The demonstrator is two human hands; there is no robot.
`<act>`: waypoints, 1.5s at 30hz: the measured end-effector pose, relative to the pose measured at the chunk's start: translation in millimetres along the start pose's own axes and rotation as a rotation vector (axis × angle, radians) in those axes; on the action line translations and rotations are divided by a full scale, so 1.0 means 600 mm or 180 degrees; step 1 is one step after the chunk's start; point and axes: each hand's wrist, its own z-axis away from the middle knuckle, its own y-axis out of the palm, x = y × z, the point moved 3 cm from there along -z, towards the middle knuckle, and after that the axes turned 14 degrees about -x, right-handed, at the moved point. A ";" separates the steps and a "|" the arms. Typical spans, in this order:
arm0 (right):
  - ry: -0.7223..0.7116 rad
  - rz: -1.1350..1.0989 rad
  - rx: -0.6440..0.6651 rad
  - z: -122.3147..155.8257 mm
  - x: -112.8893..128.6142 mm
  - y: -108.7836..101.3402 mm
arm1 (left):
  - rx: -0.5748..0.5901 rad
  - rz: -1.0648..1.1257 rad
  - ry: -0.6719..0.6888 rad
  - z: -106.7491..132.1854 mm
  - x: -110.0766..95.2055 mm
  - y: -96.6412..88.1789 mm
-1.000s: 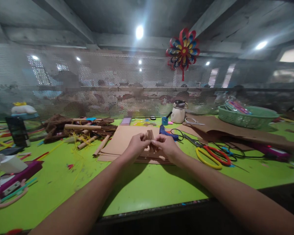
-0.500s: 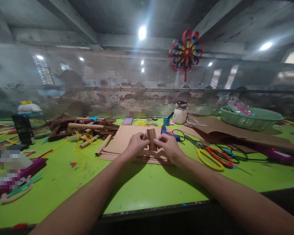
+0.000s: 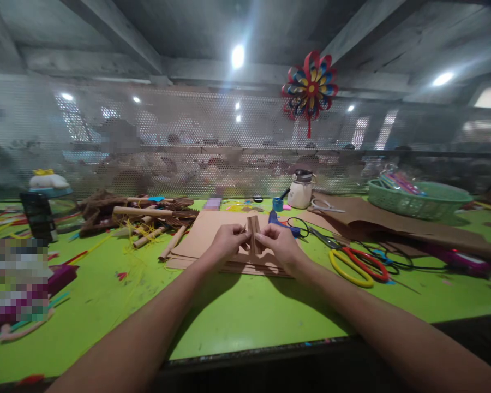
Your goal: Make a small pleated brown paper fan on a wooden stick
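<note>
Between my hands stands a small folded piece of brown striped paper or card (image 3: pixel 253 234), with a crease running down it. My left hand (image 3: pixel 229 240) pinches its left edge, and my right hand (image 3: pixel 279 240) pinches the right edge. Both hands are over a stack of brown card sheets (image 3: pixel 200 232) on the green table. A blue glue gun (image 3: pixel 275 219) lies just behind my right hand. Scissors with one yellow and one red handle (image 3: pixel 354 266) rest to the right of it.
Rolled brown paper and yellow strands (image 3: pixel 147 229) are heaped at left. A phone (image 3: pixel 39 217) stands there. Behind are a white bottle (image 3: pixel 300 191) and a blue pot (image 3: pixel 277 204). A green basket (image 3: pixel 421 202) and large brown paper (image 3: pixel 376 224) lie right. A perforated screen (image 3: pixel 196 131) borders the table.
The brown striped piece, fairly flat before, is now bent along its length into a sharper fold. Both hands keep hold of it in nearly the same place.
</note>
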 end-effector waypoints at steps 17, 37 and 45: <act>0.0028 -0.0140 0.0163 0.003 0.021 0.002 | 0.0262 0.0578 -0.0378 0.021 -0.020 0.000; 0.0095 -0.0033 0.0048 -0.004 0.006 -0.002 | -0.0254 0.0465 0.0013 0.006 -0.003 0.003; 0.0025 0.0149 0.0079 -0.001 0.006 -0.002 | -0.0232 0.0618 -0.0461 0.014 -0.004 0.000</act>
